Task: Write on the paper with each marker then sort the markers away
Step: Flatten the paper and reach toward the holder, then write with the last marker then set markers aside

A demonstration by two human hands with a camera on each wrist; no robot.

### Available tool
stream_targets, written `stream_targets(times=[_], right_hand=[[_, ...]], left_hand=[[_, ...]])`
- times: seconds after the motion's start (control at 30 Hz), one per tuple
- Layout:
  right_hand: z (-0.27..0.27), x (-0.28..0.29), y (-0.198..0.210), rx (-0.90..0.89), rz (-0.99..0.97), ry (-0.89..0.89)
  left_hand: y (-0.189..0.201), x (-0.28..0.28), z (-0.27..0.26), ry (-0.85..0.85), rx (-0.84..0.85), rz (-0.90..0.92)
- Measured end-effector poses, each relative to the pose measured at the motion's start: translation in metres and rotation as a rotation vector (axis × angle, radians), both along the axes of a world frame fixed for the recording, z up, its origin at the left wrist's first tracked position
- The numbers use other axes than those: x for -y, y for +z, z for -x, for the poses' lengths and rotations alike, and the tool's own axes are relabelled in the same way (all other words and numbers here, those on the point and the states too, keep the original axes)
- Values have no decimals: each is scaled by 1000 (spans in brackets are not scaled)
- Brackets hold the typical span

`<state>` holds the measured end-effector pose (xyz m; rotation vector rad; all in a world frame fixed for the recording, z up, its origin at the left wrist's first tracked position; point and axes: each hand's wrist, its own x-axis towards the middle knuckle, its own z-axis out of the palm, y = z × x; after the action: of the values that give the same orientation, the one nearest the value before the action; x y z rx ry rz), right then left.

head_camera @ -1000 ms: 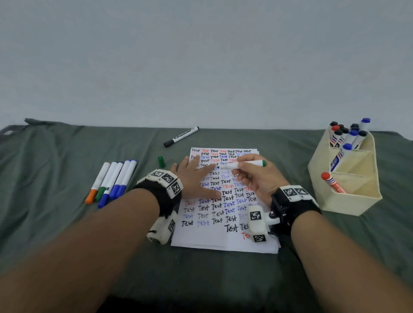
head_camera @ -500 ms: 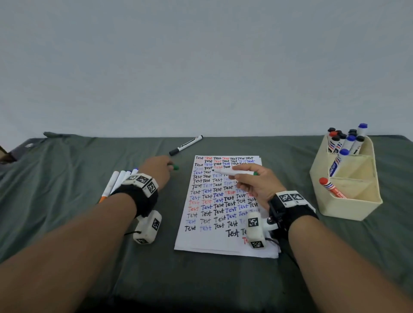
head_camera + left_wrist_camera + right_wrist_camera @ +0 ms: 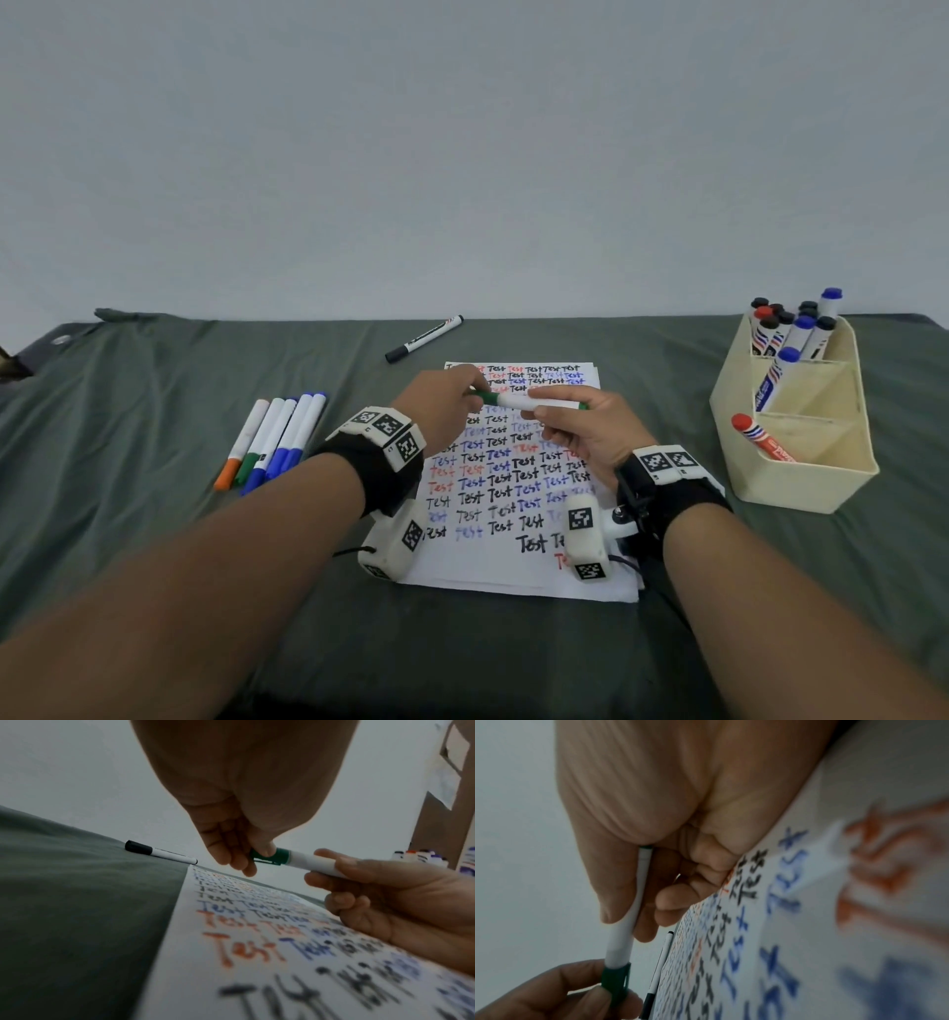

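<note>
A white marker (image 3: 529, 402) with a green cap (image 3: 485, 397) hangs level over the top of the written-on paper (image 3: 513, 568). My right hand (image 3: 539, 407) grips its white barrel (image 3: 313, 863), thumb on top. My left hand (image 3: 475, 393) pinches the green cap (image 3: 270, 855), which sits on the marker's left end. In the right wrist view the barrel (image 3: 626, 923) runs down from my right hand to the cap (image 3: 614, 981) between my left fingertips (image 3: 598, 998). The paper is covered with rows of "Test" in black, blue and red.
Several capped markers (image 3: 272, 437) lie side by side left of the paper. A black marker (image 3: 423, 339) lies behind the paper's top left corner. A cream organizer (image 3: 821, 478) at the right holds several markers at its back and one red marker (image 3: 760, 437) in front.
My left hand left the paper, reached to the green cap lying left of the sheet, and brought it onto the marker. My right hand lifted the marker off the paper.
</note>
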<state>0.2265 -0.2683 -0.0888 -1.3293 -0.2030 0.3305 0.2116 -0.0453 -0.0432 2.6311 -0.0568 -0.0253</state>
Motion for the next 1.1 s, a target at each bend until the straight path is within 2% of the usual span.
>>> stream_targets(times=[0.2,0.37,0.53,0.63,0.73,0.8,0.97,1.1], right_hand=[[1,0,0,63,91,12],[2,-1,3,98,136,2],[3,-4,6,176,341,22],[3,-5,10,170,425,5],[6,-7,15,184,573,16],[8,-10,18,204,679,37],[8,-25,29,290,975,113],[10,-34,38,362,1126,184]], left_hand=[[-2,-2,-3,-71,9,-167],[2,-1,-1,-76,42,-193],[5,4,5,-150,-101,-366],[10,-7,9,-162,-30,-407],[17,-40,17,-59,97,-347],[21,-71,25,61,114,-368],[25,-161,54,353,72,-416],[21,-209,82,505,-44,-476]])
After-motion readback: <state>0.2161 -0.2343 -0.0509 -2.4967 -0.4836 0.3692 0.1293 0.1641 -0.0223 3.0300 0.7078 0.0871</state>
